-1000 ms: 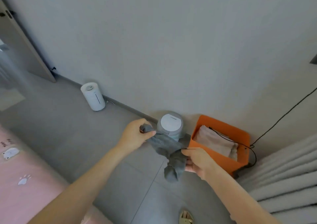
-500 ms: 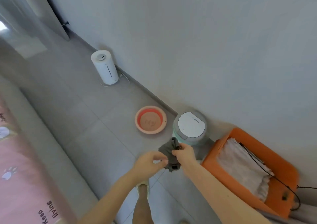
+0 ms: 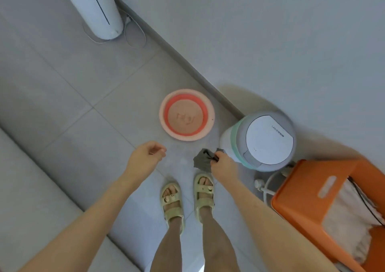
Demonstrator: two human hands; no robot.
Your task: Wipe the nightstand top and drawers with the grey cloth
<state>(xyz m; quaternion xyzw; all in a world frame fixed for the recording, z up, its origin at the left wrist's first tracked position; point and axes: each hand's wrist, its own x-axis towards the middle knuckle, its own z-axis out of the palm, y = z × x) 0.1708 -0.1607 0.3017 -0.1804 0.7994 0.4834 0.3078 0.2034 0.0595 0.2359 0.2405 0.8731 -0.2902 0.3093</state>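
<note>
Right hand: the right hand (image 3: 223, 164) grips a crumpled grey cloth (image 3: 200, 163), its fingers curled round the bunched fabric, where a thin black loop shows.
Grey cloth: held up in the air, a short fold hanging below the fingers; in this view it sits just over the toes of the right foot.
Left hand: the left hand (image 3: 145, 157) holds nothing, its fingers loosely curled, and is apart from the cloth.
Feet: two pale yellow strapped sandals (image 3: 171, 204) stand side by side on the grey tiled floor (image 3: 62, 126), below both hands in the view.
Basin: a round pink plastic basin with a coral inner ring (image 3: 186, 114) lies on the floor near its wall edge, beyond the two hands.
Appliance: a round grey appliance with a white lid and a mint-green band (image 3: 264, 139) stands at the floor's wall edge, just beside the right hand.
Crate: an orange plastic crate (image 3: 308, 196) stands to the right of the appliance; beige fabric (image 3: 352, 219) lies inside it, with a black cable across the fabric.
Tower: a tall white cylindrical device with a dark vertical slit (image 3: 98, 7) stands farther along the same wall edge, with a pale cord looped at its base.
</note>
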